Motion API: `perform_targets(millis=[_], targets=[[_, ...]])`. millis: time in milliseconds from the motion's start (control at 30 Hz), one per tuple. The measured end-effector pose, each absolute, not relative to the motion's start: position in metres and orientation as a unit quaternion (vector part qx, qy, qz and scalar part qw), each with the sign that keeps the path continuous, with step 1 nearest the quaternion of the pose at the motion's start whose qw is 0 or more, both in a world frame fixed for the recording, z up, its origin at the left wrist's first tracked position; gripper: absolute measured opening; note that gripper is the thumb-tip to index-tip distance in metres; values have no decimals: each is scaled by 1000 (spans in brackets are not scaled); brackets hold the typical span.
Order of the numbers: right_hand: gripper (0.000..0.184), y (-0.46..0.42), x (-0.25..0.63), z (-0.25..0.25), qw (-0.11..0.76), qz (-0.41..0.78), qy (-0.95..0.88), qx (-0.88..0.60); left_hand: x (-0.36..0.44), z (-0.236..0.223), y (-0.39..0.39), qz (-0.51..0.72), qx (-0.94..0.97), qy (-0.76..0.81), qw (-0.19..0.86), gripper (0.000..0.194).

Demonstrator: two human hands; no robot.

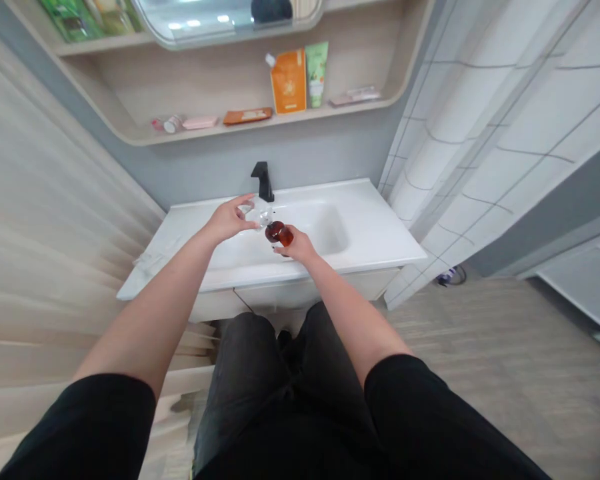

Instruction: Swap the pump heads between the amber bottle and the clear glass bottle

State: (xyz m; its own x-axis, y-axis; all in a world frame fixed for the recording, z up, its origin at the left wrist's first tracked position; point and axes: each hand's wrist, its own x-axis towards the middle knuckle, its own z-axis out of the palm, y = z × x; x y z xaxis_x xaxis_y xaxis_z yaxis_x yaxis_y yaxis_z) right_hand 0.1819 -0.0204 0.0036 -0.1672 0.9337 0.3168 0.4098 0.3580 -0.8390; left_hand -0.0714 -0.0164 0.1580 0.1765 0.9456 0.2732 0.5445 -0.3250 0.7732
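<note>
Over the white sink, my left hand is closed around a clear, see-through container, perhaps a bottle or cup; its exact shape is blurred. My right hand grips a reddish-brown bottle, which is tilted towards the clear container. The two things are close together or touching; I cannot tell which. Part of the brown bottle is hidden by my fingers. Just behind my left hand stands a black faucet.
Above the sink is a shelf holding an orange pouch, a green tube and an orange flat packet. A mirror hangs higher up. A pale curtain borders the left; a tiled wall is on the right.
</note>
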Motion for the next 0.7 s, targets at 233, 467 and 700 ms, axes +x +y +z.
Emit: perform_targets(millis=[233, 467, 700], targets=[[84, -24, 183, 8, 431, 301, -702, -481, -62, 176, -21, 326, 756, 530, 201, 101], [84, -25, 183, 9, 438, 309, -697, -475, -53, 188, -24, 298, 770, 538, 172, 98], [80, -26, 183, 10, 432, 309, -698, -481, -52, 192, -26, 269, 769, 557, 161, 105]])
